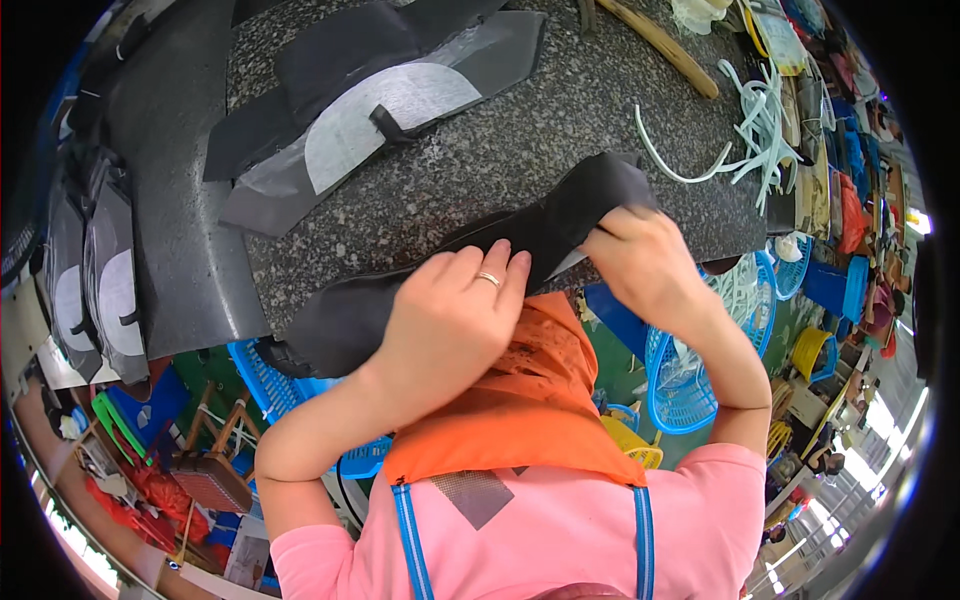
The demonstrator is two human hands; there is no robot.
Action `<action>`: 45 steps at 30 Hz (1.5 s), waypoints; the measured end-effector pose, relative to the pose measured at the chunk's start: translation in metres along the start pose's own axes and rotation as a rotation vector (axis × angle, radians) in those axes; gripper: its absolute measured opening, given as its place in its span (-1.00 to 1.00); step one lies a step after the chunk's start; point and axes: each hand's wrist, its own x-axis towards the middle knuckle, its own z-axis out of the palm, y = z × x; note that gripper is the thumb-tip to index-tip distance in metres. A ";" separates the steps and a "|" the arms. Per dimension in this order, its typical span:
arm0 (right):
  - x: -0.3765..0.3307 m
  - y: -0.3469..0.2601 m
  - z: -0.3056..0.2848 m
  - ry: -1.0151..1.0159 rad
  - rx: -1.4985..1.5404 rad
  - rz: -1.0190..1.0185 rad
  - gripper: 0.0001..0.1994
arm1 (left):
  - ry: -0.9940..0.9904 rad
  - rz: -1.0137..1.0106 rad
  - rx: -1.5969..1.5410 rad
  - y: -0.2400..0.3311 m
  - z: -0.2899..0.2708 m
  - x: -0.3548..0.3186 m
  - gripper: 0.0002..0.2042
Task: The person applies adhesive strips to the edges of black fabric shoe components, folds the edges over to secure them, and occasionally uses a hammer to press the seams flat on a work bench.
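A long black leather-like piece point(565, 215) lies along the near edge of the speckled stone worktop point(420, 190), its right end folded and raised. My left hand point(455, 310), with a ring on one finger, holds its middle; the fingers are pressed over the top and the thumb is hidden. At the right end, my right hand point(640, 260) grips the near edge with curled fingers, the tips tucked out of sight. A small pale patch shows beneath the piece beside that hand. Farther back lies another black piece with a silvery-grey half-round panel point(400, 110) and a short black tab.
White curved strips point(765, 125) lie in a heap at the worktop's right, near a wooden stick point(665, 45). More black pieces with grey panels point(120, 290) hang at the left. Blue plastic baskets point(685, 385) stand below the edge. An orange apron point(500, 410) covers my lap.
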 end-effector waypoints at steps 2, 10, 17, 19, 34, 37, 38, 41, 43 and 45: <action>0.000 0.012 0.001 0.140 0.056 0.005 -0.84 | -0.041 -0.061 0.045 0.018 0.002 0.009 -0.60; 0.004 0.033 -0.004 0.135 0.268 -0.048 -0.57 | -0.009 -0.133 -0.080 0.016 0.010 0.009 -0.58; 0.007 0.030 0.015 0.322 0.359 0.344 -0.82 | -0.232 0.126 0.259 0.022 0.008 0.033 -0.67; 0.006 0.029 0.018 0.358 0.396 0.311 -0.84 | -0.216 0.112 0.221 0.020 0.011 0.040 -0.72; -0.016 0.018 0.007 0.226 -0.020 0.029 -0.46 | -0.195 -0.174 -0.128 0.017 -0.012 0.016 -0.73; -0.001 -0.010 0.017 0.133 0.234 -0.182 -0.37 | -0.152 -0.372 -0.292 0.012 -0.019 0.014 -0.76; -0.001 0.010 0.016 0.111 0.240 -0.106 -0.37 | -0.205 -0.512 -0.374 0.010 -0.022 0.015 -0.79; 0.017 0.013 -0.011 0.101 0.073 0.016 -0.54 | -0.011 -0.605 -0.454 0.004 -0.020 0.003 -0.86; 0.029 -0.008 0.000 0.155 0.203 -0.240 -0.62 | -0.032 -0.610 -0.487 0.001 -0.015 0.006 -0.85; 0.036 -0.014 0.015 0.105 0.310 -0.220 -0.77 | -0.057 -0.616 -0.522 -0.002 -0.016 0.005 -0.84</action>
